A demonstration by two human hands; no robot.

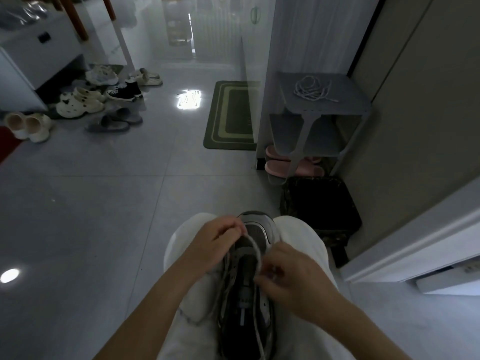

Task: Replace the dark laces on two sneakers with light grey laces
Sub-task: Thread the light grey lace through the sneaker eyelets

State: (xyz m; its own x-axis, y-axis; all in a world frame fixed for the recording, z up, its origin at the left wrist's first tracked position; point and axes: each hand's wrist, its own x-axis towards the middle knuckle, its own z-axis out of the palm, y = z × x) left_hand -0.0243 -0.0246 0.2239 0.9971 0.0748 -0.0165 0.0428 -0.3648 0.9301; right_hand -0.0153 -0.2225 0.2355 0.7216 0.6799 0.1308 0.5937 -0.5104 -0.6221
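Sneaker [259, 227] on our lap, long axis toe-away. Left hand [218, 242] pinches the light grey lace [255, 249] at the toe end; right hand [293, 279] pinches it mid-eyelets, nearer next hole.

Dim, cool grey cast overall. Glossy floor [91, 203] throws blown-out glare: one patch beside the green mat [231, 115], one spot far left. Sneaker [249, 281] sits in shadow, detail muddy. Edges bend from the wide-angle lens; top corners soft.
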